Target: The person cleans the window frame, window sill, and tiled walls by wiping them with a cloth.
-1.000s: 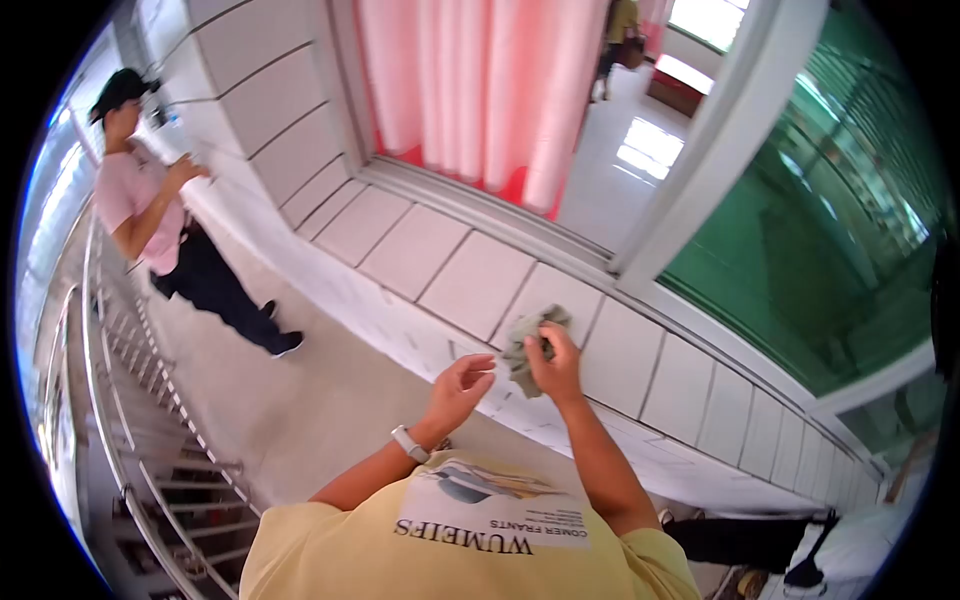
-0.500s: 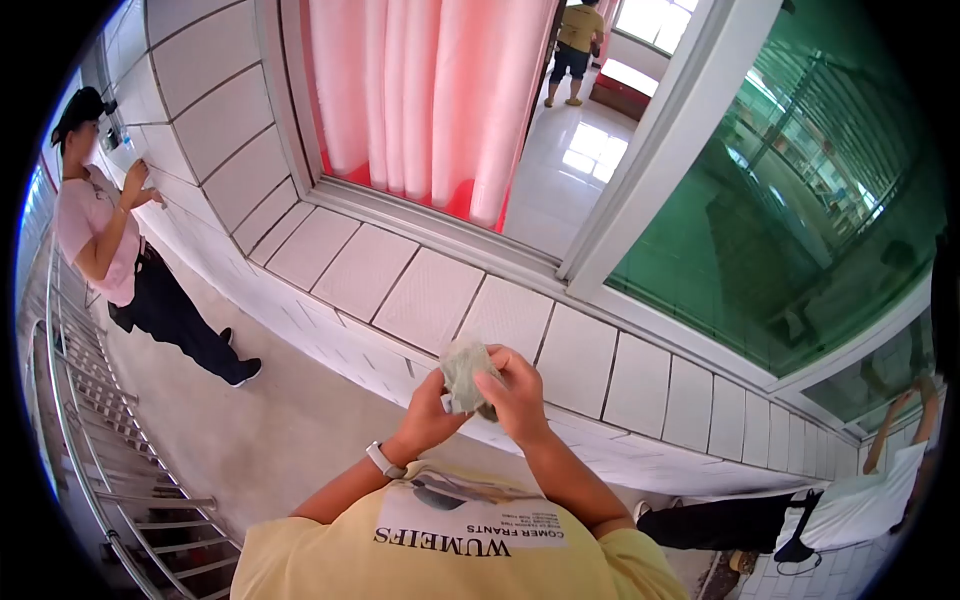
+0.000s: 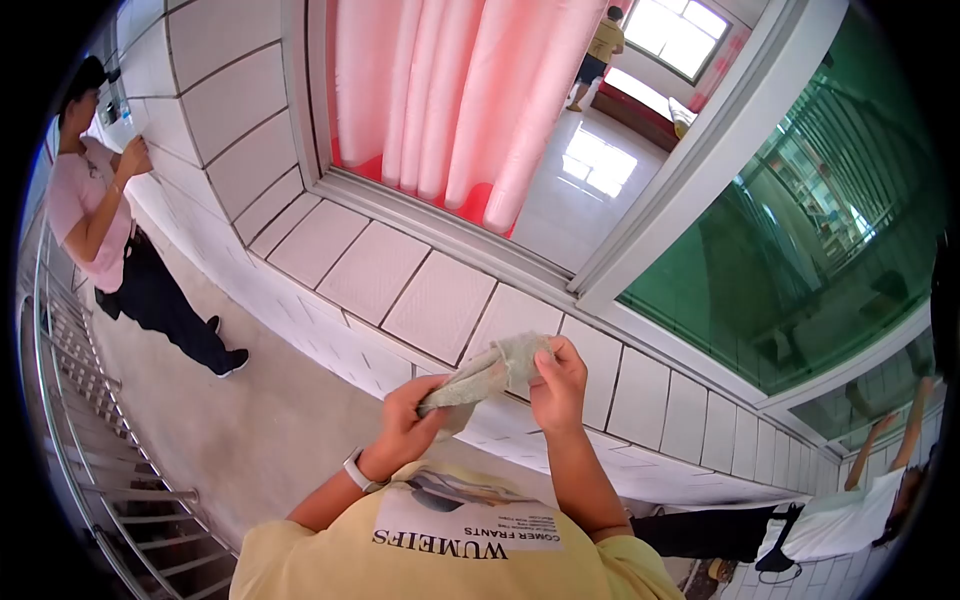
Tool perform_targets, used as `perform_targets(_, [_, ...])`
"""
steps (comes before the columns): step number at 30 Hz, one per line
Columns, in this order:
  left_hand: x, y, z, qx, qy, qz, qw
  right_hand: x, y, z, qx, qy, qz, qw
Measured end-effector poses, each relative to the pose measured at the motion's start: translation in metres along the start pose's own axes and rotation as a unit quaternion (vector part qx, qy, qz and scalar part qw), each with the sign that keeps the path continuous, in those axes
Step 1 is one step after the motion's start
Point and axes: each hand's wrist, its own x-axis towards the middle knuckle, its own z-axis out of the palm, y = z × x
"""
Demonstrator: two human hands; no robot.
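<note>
A greyish-green cloth (image 3: 485, 378) is stretched between my two hands, in front of the tiled window ledge (image 3: 440, 300). My left hand (image 3: 408, 420), below a wrist with a pale watch, grips the cloth's lower left end. The upper right end is pinched between the thumb and fingers of my right hand (image 3: 560, 385). The cloth is partly folded, and a loose part hangs beneath it.
A person in pink (image 3: 90, 205) stands at the left near a metal railing (image 3: 75, 440). Another in white (image 3: 840, 515) reaches up at the right. Pink curtains (image 3: 430, 100) and green glass (image 3: 790, 220) fill the window. Someone in yellow (image 3: 603, 45) is inside.
The cloth went from my right hand at the ledge, to bunched between both hands, to spread out between them. My hands have moved apart since the middle frame.
</note>
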Motion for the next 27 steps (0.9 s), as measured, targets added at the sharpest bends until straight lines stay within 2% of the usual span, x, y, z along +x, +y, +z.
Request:
perform_targets(1, [0.001, -0.001, -0.008, 0.001, -0.008, 0.002, 1.0, 0.002, 0.001, 0.004, -0.013, 0.004, 0.026, 1.0])
perform_targets(3, [0.002, -0.002, -0.023, -0.138, 0.041, -0.103, 0.984, 0.005, 0.006, 0.014, -0.022, 0.017, 0.048, 0.998])
perform_targets(5, [0.009, 0.001, -0.036, -0.177, 0.031, -0.137, 0.974, 0.007, 0.013, 0.025, -0.139, -0.025, 0.098, 0.985])
perform_targets(7, [0.018, 0.004, -0.047, -0.405, 0.096, -0.247, 0.875, 0.009, 0.028, 0.024, -0.165, -0.042, 0.09, 0.981])
perform_targets(8, [0.022, -0.005, -0.054, -0.439, 0.115, -0.28, 0.846, 0.009, 0.03, 0.024, -0.194, -0.062, 0.124, 0.971])
perform_targets(9, [0.022, -0.01, -0.062, -0.434, 0.11, -0.281, 0.849, 0.008, 0.032, 0.022, -0.224, -0.084, 0.162, 0.957])
perform_targets(11, [0.026, -0.017, -0.078, -0.562, 0.111, -0.282, 0.769, 0.006, 0.037, 0.015, -0.259, -0.081, 0.168, 0.948])
perform_targets(12, [0.027, -0.019, -0.085, -0.589, 0.091, -0.261, 0.759, 0.003, 0.037, 0.007, -0.315, -0.072, 0.16, 0.933])
perform_targets(13, [0.03, -0.017, -0.089, -0.591, 0.092, -0.263, 0.757, 0.0, 0.037, -0.003, -0.371, -0.063, 0.151, 0.914])
perform_targets(14, [0.036, -0.01, -0.092, -0.587, 0.12, -0.245, 0.762, -0.003, 0.038, -0.016, -0.374, -0.065, 0.158, 0.912])
perform_targets(15, [0.04, -0.003, -0.093, -0.583, 0.15, -0.225, 0.766, -0.007, 0.036, -0.031, -0.372, -0.025, 0.142, 0.917])
perform_targets(16, [0.043, -0.002, -0.095, -0.585, 0.134, -0.188, 0.778, -0.012, 0.032, -0.045, -0.369, 0.015, 0.126, 0.921])
perform_targets(17, [0.049, -0.001, -0.097, -0.589, 0.145, -0.187, 0.772, -0.015, 0.026, -0.056, -0.374, 0.006, 0.134, 0.918])
perform_targets(19, [0.055, 0.003, -0.096, -0.503, 0.164, -0.13, 0.839, -0.022, 0.01, -0.082, -0.428, 0.076, 0.081, 0.897])
perform_targets(20, [0.06, 0.001, -0.095, -0.505, 0.184, -0.127, 0.833, -0.023, 0.004, -0.096, -0.433, 0.057, 0.09, 0.895])
perform_targets(22, [0.07, 0.002, -0.091, -0.412, 0.21, -0.052, 0.885, -0.024, -0.012, -0.124, -0.471, 0.137, 0.094, 0.866])
perform_targets(23, [0.073, 0.0, -0.089, -0.411, 0.22, -0.051, 0.883, -0.022, -0.019, -0.136, -0.472, 0.127, 0.098, 0.867])
perform_targets(25, [0.077, -0.006, -0.088, -0.34, 0.244, -0.012, 0.908, -0.021, -0.03, -0.155, -0.471, 0.187, 0.094, 0.857])
perform_targets(26, [0.081, -0.008, -0.085, -0.347, 0.271, -0.011, 0.898, -0.018, -0.036, -0.165, -0.468, 0.18, 0.102, 0.859])
perform_targets(27, [0.083, -0.011, -0.085, -0.338, 0.281, -0.016, 0.898, -0.018, -0.04, -0.171, -0.534, 0.204, 0.098, 0.814])
